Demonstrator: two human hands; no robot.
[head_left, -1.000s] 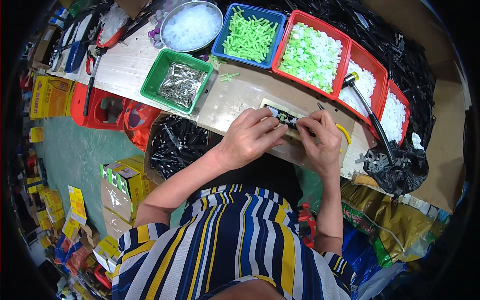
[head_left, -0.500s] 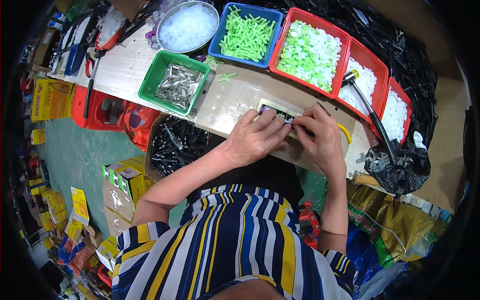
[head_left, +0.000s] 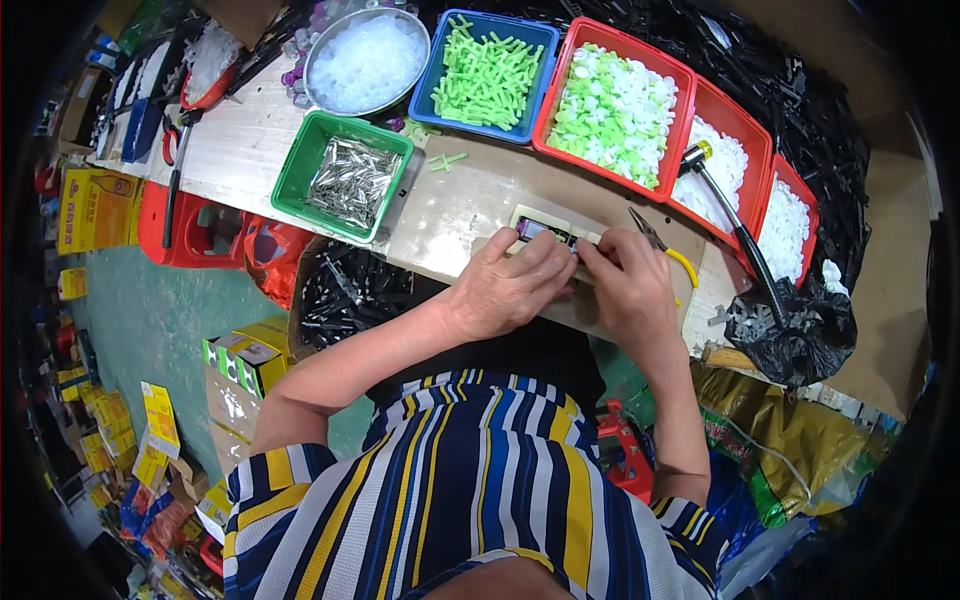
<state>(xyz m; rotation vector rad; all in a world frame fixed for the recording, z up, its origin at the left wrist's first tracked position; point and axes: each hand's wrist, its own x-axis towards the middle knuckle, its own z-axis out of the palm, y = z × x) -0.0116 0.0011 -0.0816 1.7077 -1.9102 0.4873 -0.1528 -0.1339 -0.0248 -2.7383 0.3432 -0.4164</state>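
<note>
On the tan board (head_left: 440, 210) in front of me lies a cream block (head_left: 541, 215) holding a small black part with a silvery and purple section (head_left: 530, 229). The fingers of my left hand (head_left: 515, 285) are closed and pressed against the near side of this part. My right hand (head_left: 630, 285) is at its right end, thumb and forefinger pinched together beside the left fingertips. What that pinch holds is hidden. Just behind my right hand lie pliers with yellow handles (head_left: 684, 266), their metal jaws pointing away and partly covered.
A green bin (head_left: 283, 187) of metal pins stands left, a blue bin (head_left: 420, 95) of green pieces behind. Red bins (head_left: 543, 130) of green and white parts curve right. A hammer (head_left: 745, 235) leans beside a black bag (head_left: 815, 340). A metal bowl (head_left: 318, 85) stands far left.
My right hand has shifted slightly and uncovered more of the pliers. My left fingers have moved a little, showing more of the black part. The view has moved slightly.
</note>
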